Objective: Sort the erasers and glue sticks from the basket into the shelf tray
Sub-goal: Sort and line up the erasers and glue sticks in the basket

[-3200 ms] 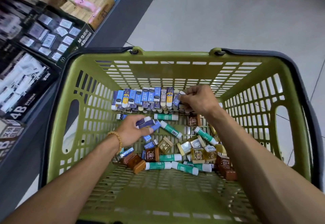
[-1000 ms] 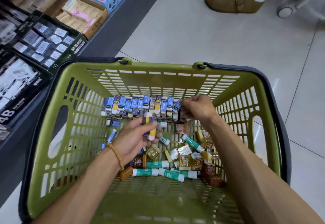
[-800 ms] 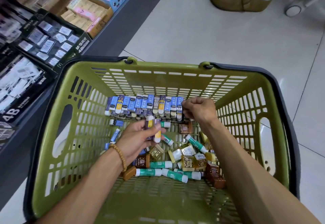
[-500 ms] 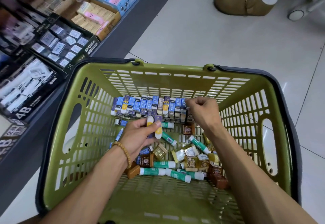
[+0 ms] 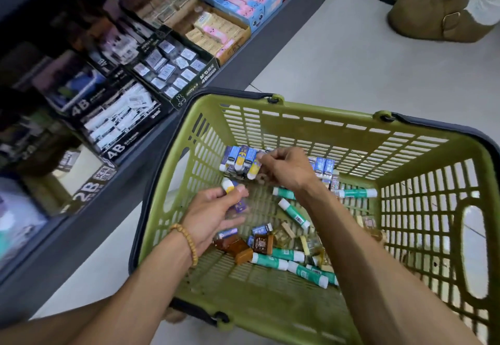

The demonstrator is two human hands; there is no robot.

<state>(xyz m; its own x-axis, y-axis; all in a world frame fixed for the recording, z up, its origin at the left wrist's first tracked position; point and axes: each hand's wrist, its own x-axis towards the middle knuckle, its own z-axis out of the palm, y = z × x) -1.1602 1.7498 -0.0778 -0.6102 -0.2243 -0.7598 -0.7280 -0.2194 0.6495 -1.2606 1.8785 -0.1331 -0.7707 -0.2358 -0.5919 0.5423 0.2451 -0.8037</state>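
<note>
Floor: grey tiles; shelf [image 5: 230, 74] of boxed erasers at left.
Basket [image 5: 189, 155]: green, holding loose erasers and glue sticks [image 5: 293, 212].
Left hand [image 5: 213, 214]: palm up, fingers pinching an eraser [image 5: 228, 185].
Right hand [image 5: 286, 168]: reaching across, fingers curled onto the eraser row [image 5: 240, 159] at the far wall.

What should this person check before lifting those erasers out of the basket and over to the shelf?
1. Left hand has a firm hold on its erasers: ok, fingers curl round them.
2. Right hand has a hold on the eraser row: cannot tell, fingertips pinch there but are blurred.
3. Green basket is steady: cannot tell, the picture is blurred.
4. Shelf trays are within reach: ok, right beside the basket.
5. A tray with free room: cannot tell.
6. Glue sticks left for later: ok, lying loose in the basket.
</note>
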